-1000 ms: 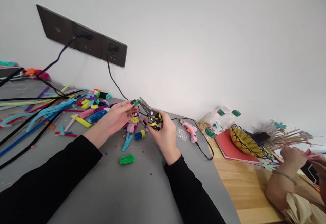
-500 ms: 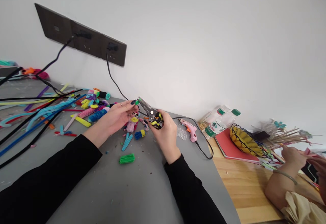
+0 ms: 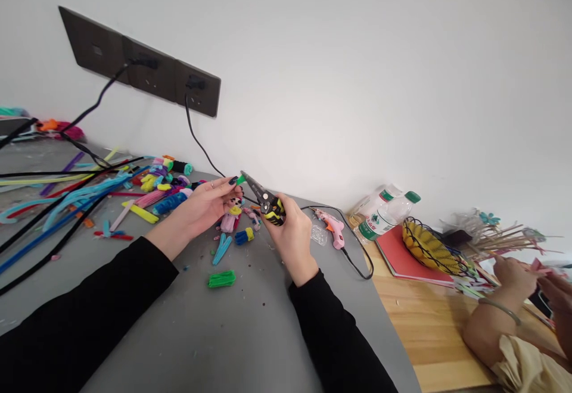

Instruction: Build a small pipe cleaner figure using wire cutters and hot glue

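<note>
A small green piece (image 3: 241,179) is pinched between the fingertips of the left hand (image 3: 208,202), right at the tip of the pliers (image 3: 255,189), whose handles are gripped by the right hand (image 3: 291,232). For good control, the piece is best held steady, with fingertips clear of the jaws. Both forearms are angled inward, the hands held above the grey table (image 3: 250,339), where a green bundle (image 3: 221,278) is laid.
</note>
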A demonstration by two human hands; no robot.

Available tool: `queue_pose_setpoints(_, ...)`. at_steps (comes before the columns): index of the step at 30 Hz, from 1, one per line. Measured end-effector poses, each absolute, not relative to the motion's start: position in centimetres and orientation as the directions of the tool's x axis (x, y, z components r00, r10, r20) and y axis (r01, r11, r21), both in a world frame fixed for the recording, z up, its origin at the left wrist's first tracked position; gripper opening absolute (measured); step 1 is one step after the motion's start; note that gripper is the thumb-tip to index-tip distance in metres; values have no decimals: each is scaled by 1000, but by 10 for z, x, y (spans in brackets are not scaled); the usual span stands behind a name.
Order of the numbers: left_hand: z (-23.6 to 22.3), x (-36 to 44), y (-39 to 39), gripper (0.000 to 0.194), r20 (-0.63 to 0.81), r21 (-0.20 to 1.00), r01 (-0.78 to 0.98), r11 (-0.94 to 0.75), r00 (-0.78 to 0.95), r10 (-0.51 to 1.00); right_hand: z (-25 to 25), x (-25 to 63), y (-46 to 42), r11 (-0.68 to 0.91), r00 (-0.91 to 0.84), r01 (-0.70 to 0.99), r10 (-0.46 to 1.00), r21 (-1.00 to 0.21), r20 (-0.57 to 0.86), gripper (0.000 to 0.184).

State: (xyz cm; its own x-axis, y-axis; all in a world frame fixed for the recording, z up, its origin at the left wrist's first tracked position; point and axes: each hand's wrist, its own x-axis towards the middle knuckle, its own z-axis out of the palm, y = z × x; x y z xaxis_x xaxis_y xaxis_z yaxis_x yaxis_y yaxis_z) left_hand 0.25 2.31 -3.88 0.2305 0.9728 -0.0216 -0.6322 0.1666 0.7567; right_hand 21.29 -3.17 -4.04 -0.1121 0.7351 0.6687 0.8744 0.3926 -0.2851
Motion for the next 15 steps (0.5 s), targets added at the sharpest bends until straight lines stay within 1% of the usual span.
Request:
queue_pose_setpoints(3, -39, 3, 24, 20, -36, 735, -651, 188, 239, 970, -41, 213, -32, 388, -116, 877, 743, -283, 659, 39)
queue_pose_setpoints(6, -39, 3, 24, 19, -24, 729, -659, 186, 247, 969, -39, 212, -33, 387, -56, 858, 723, -337, 688, 37)
queue_pose_setpoints(8, -40, 2, 24, 21, -9, 728, -663, 175, 246, 969, -38, 211, -33, 393, -9, 843, 692, -366, 722, 38)
queue_pose_setpoints(12, -41, 2, 24, 24, -9, 731, -660, 173, 244, 970, -39, 213, -32, 414, -4, 842, 648, -347, 761, 44)
queue_pose_setpoints(15, -41, 1, 24, 29, -8, 733, -657, 177, 251, 968, -41, 213, -31, 426, -30, 835, 668, -348, 744, 43)
